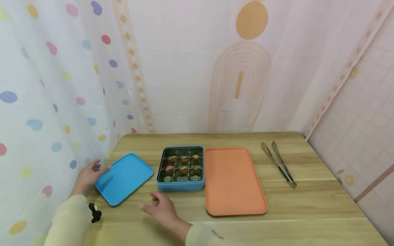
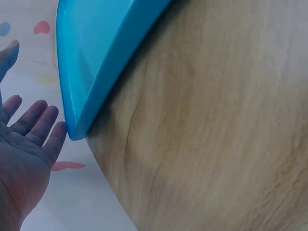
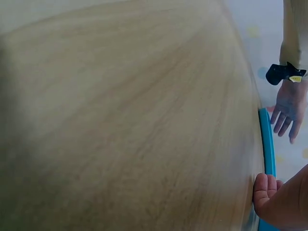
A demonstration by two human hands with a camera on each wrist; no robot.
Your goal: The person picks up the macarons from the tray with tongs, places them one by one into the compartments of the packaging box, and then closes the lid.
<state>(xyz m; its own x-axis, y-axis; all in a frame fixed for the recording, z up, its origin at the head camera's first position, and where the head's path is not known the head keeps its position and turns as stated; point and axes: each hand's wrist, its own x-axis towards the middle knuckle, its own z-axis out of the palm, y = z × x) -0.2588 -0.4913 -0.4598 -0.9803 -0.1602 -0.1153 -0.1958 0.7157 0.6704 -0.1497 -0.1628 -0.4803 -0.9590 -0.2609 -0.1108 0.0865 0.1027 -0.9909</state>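
Note:
A shallow blue lid (image 1: 124, 179) lies at an angle on the left of the table. My left hand (image 1: 90, 176) is at its outer left edge, thumb over the rim in the head view; the left wrist view shows the fingers (image 2: 41, 122) spread beside a corner of the lid. My right hand (image 1: 163, 209) hovers between the lid and a blue tin (image 1: 181, 186), its fingers loosely bent and holding nothing. Inside the tin, a dark divided insert (image 1: 177, 173) carries small colored pieces, pink, orange and green, in several compartments.
An orange tray (image 1: 234, 181) lies right beside the tin. Metal tongs (image 1: 279, 165) with dark grips rest farther right, spread apart. The wooden table (image 1: 311, 205) meets a patterned curtain (image 1: 181, 68) at the back and left.

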